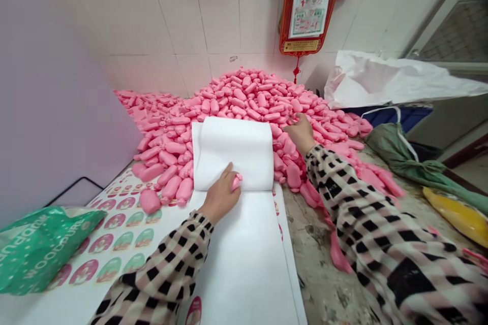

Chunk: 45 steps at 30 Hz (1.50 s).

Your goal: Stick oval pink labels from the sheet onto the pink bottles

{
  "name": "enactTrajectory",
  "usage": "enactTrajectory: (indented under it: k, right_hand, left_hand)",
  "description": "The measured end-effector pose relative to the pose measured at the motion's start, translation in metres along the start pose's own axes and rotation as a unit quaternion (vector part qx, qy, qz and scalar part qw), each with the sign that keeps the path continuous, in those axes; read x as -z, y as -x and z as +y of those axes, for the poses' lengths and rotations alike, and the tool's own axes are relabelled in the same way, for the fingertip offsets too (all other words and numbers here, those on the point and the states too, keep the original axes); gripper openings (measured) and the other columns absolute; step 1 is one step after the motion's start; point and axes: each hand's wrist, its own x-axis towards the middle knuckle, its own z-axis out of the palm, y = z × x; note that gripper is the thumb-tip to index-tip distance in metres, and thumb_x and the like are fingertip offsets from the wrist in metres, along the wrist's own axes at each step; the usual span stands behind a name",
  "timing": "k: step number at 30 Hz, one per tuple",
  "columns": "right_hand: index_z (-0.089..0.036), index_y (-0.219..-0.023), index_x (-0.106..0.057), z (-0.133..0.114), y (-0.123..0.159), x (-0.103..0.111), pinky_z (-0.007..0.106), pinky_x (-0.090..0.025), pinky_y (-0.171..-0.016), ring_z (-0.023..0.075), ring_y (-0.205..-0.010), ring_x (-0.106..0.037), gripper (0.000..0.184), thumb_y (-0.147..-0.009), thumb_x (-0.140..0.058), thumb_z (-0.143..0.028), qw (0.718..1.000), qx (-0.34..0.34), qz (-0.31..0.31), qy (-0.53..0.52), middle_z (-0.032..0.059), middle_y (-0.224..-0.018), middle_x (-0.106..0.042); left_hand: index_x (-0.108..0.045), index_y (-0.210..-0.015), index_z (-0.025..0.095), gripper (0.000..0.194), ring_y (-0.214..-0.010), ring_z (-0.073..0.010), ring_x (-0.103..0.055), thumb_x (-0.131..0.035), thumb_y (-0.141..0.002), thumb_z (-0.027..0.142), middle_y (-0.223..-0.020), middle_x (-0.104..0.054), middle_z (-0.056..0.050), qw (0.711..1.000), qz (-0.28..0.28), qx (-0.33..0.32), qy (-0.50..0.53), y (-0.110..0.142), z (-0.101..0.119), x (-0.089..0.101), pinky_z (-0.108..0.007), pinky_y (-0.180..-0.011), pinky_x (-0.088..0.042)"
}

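Observation:
My left hand (221, 195) rests on folded white paper (236, 147), its fingers closed around a small pink bottle-shaped piece (237, 182). The index finger lies along the paper. My right hand (301, 133) reaches over the right side of a big heap of similar pink pieces (244, 94), with its fingers apart and nothing visible between them. The folded paper leans against the front of the heap, and its lower part stretches flat toward me.
Printed sticker sheets (114, 244) lie on the left under a green plastic bag (46, 249). A pale purple panel (64, 91) stands at the left. On the right are a green cloth bag (404, 152), a yellow packet (457, 216) and a blue crate (412, 117) beneath white sheeting (396, 78).

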Motion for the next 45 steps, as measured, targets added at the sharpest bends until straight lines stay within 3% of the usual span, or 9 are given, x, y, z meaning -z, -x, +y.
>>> enactTrajectory:
  k: [5, 10, 15, 18, 25, 29, 35, 38, 45]
  right_hand:
    - [-0.024, -0.120, -0.055, -0.006, 0.045, -0.040, 0.031, -0.045, -0.080, 0.0200, -0.095, -0.058, 0.037, -0.084, -0.047, -0.027, 0.956, 0.203, -0.099, 0.187, 0.0055, -0.110, -0.060]
    - [-0.034, -0.139, -0.036, -0.003, 0.063, -0.074, 0.036, -0.047, -0.074, 0.0238, -0.098, -0.060, 0.045, -0.093, -0.032, -0.033, 0.873, 0.218, -0.209, 0.382, 0.0090, -0.143, -0.035]
    - [-0.028, -0.133, -0.044, -0.006, 0.049, -0.080, 0.038, -0.047, -0.076, 0.0266, -0.097, -0.060, 0.042, -0.093, -0.035, -0.033, 0.874, 0.188, -0.221, 0.390, 0.0125, -0.123, -0.052]
    - [-0.027, -0.134, -0.043, -0.015, 0.051, -0.073, 0.039, -0.047, -0.078, 0.0276, -0.101, -0.058, 0.042, -0.092, -0.036, -0.032, 0.882, 0.189, -0.203, 0.382, 0.0131, -0.125, -0.049]
    - [-0.024, -0.134, -0.043, -0.029, 0.080, -0.053, 0.040, -0.045, -0.082, 0.0297, -0.105, -0.056, 0.049, -0.087, -0.048, -0.037, 0.892, 0.182, -0.194, 0.367, 0.0142, -0.124, -0.049]
    - [-0.026, -0.130, -0.050, -0.036, 0.124, -0.047, 0.039, -0.043, -0.079, 0.0287, -0.099, -0.058, 0.046, -0.091, -0.038, -0.048, 0.909, 0.195, -0.195, 0.314, 0.0131, -0.122, -0.052]
    - [-0.027, -0.104, -0.064, -0.034, 0.246, -0.034, 0.027, -0.039, -0.068, 0.0168, -0.082, -0.059, 0.028, -0.092, -0.042, -0.039, 0.886, 0.191, -0.390, 0.163, 0.0010, -0.097, -0.068]
    - [-0.026, -0.102, -0.061, -0.026, 0.293, -0.032, 0.026, -0.035, -0.062, 0.0156, -0.077, -0.057, 0.023, -0.091, -0.043, -0.035, 0.874, 0.187, -0.409, 0.181, 0.0006, -0.089, -0.067]
    - [-0.023, -0.097, -0.059, -0.019, 0.314, -0.043, 0.026, -0.033, -0.063, 0.0149, -0.080, -0.055, 0.019, -0.091, -0.043, -0.030, 0.858, 0.245, -0.359, 0.273, 0.0032, -0.096, -0.060]
  left_hand:
    - [-0.056, -0.114, 0.020, 0.037, -0.134, -0.0271, -0.035, -0.055, -0.077, 0.022, -0.145, -0.040, -0.011, 0.998, 0.032, 0.027, 0.038, -0.022, -0.009, -0.004, -0.043, -0.110, -0.028]
    - [-0.041, -0.135, 0.015, 0.061, -0.135, -0.0256, -0.033, -0.057, -0.078, 0.028, -0.145, -0.039, -0.013, 0.992, 0.064, 0.070, 0.084, -0.016, -0.005, 0.002, -0.041, -0.113, -0.022]
    - [-0.053, -0.122, 0.020, 0.047, -0.123, -0.0251, -0.046, -0.059, -0.077, 0.035, -0.133, -0.052, -0.009, 0.983, 0.075, 0.109, 0.127, 0.014, 0.002, 0.023, -0.040, -0.105, -0.033]
    - [-0.057, -0.109, 0.022, 0.038, -0.090, -0.0201, -0.061, -0.058, -0.077, 0.042, -0.110, -0.063, -0.006, 0.976, 0.065, 0.136, 0.159, 0.038, 0.009, 0.040, -0.033, -0.077, -0.050]
    - [-0.059, -0.107, 0.021, 0.040, -0.066, -0.0120, -0.052, -0.062, -0.074, 0.043, -0.082, -0.059, 0.000, 0.945, 0.029, 0.222, 0.238, 0.115, 0.030, 0.074, -0.023, -0.056, -0.043]
    - [-0.059, -0.107, 0.021, 0.037, -0.075, -0.0156, -0.056, -0.061, -0.075, 0.041, -0.089, -0.064, -0.002, 0.953, 0.013, 0.220, 0.207, 0.167, 0.031, 0.082, -0.026, -0.064, -0.045]
    - [-0.061, -0.103, 0.026, 0.025, -0.086, -0.0217, -0.060, -0.055, -0.081, 0.036, -0.093, -0.067, -0.001, 0.984, -0.005, 0.178, 0.013, 0.235, 0.025, 0.073, -0.033, -0.076, -0.042]
    - [-0.062, -0.107, 0.027, 0.026, -0.096, -0.0256, -0.059, -0.051, -0.085, 0.034, -0.105, -0.067, -0.004, 0.990, -0.018, 0.132, -0.040, 0.253, 0.026, 0.062, -0.036, -0.081, -0.041]
    - [-0.053, -0.122, 0.023, 0.038, -0.094, -0.0304, -0.061, -0.049, -0.087, 0.037, -0.118, -0.064, -0.010, 0.975, -0.032, 0.142, -0.170, 0.259, 0.034, 0.047, -0.039, -0.075, -0.043]
